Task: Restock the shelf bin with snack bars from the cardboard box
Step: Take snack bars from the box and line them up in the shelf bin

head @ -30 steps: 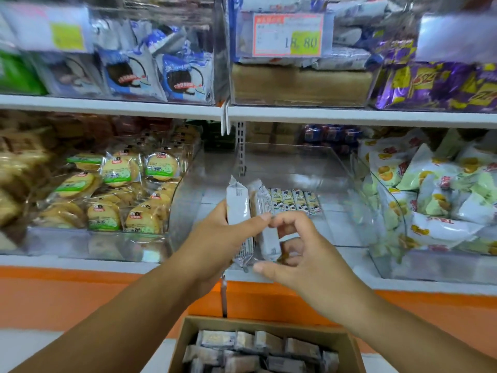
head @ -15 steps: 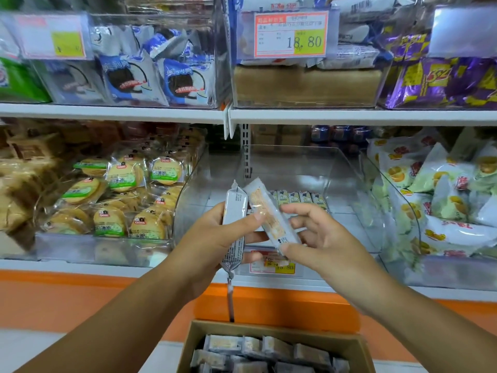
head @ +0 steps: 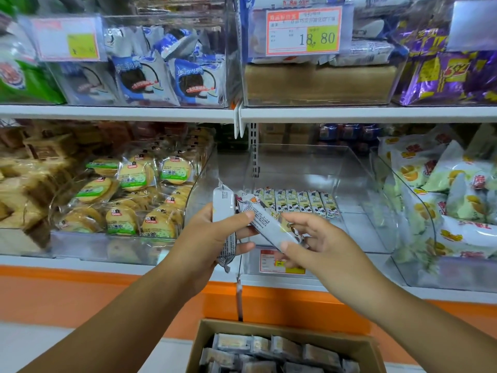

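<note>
My left hand (head: 207, 238) grips an upright grey-white snack bar (head: 224, 211) in front of the clear shelf bin (head: 357, 184). My right hand (head: 320, 240) pinches a second snack bar (head: 265, 220), tilted with its top end toward the left. Both hands are at the bin's front edge. A row of several snack bars (head: 298, 201) stands side by side on the bin floor. Below, the open cardboard box (head: 204, 343) holds several more wrapped bars (head: 271, 351).
Left of the bin is a clear bin of round biscuits (head: 129, 200); right of it, a bin of white and yellow packets (head: 441, 200). The upper shelf (head: 349, 113) carries more bins and an 18.80 price tag (head: 304, 30). An orange shelf base (head: 80, 294) runs below.
My right hand has drawn one bar away from the left hand's bar and tilted it down toward the right. The view has shifted down slightly; the box shows more.
</note>
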